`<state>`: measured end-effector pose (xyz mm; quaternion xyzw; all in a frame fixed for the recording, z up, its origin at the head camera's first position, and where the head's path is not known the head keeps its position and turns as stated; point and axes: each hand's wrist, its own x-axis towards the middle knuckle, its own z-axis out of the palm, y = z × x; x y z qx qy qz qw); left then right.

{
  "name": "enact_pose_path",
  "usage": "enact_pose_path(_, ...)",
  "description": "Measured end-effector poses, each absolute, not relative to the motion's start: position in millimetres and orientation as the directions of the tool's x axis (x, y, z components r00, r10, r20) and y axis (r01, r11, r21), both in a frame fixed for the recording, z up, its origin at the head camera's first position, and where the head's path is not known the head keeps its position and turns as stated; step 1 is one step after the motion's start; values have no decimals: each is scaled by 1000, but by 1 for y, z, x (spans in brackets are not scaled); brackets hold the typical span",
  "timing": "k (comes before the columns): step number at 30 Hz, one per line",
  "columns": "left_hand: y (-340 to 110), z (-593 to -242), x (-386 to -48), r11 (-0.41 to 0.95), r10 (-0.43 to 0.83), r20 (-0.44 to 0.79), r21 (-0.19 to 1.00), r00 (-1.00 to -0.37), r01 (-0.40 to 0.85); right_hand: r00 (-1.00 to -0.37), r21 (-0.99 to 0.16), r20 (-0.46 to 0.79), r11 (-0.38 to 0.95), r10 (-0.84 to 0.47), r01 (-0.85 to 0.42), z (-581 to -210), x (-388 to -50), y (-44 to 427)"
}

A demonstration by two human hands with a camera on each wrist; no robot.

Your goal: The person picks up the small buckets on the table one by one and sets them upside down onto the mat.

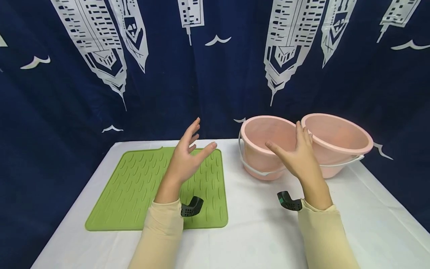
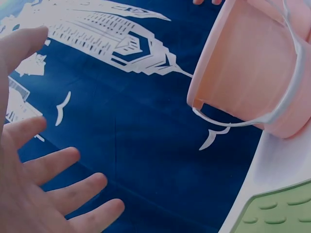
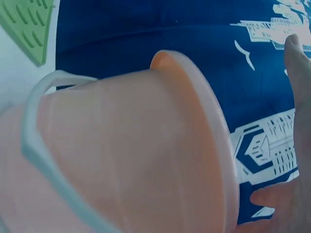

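Note:
My left hand is raised above a green ridged mat, thumb apart from the fingers, holding nothing. In the left wrist view its fingers are spread and loosely bent. My right hand hovers in front of two pink buckets, fingers extended and thumb out to the side, with nothing in it. Nearest to it is the left pink bucket, upright with its white handle hanging down. The right pink bucket stands close beside it, partly hidden by my hand.
A white-covered table carries the mat on its left and the buckets at its back right. Behind it hangs a dark blue curtain with white building prints. Black wrist devices are worn at both cuffs.

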<state>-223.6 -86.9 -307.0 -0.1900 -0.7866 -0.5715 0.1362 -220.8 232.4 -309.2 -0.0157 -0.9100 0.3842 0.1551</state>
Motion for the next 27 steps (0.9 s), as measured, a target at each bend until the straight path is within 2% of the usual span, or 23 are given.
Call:
enact_pose_path(8, -85, -309, -217, 357, 245, 416, 801, -876, 480, -943, -750, 290, 650, 163, -118, -317, -218, 241)
enact_pose_path(14, -87, -306, -214, 359, 248, 422, 796, -872, 488, -921, -756, 342, 637, 188, -151, -325, -221, 243)
enact_pose_path(22, -88, -307, -214, 394, 261, 408, 783, -875, 482, -893, -810, 338, 575, 297, -116, -334, -224, 231)
enact_pose_path(27, -86, -308, -214, 404, 278, 400, 776, -873, 484, -881, -821, 365, 551, 302, -151, -341, -227, 230)
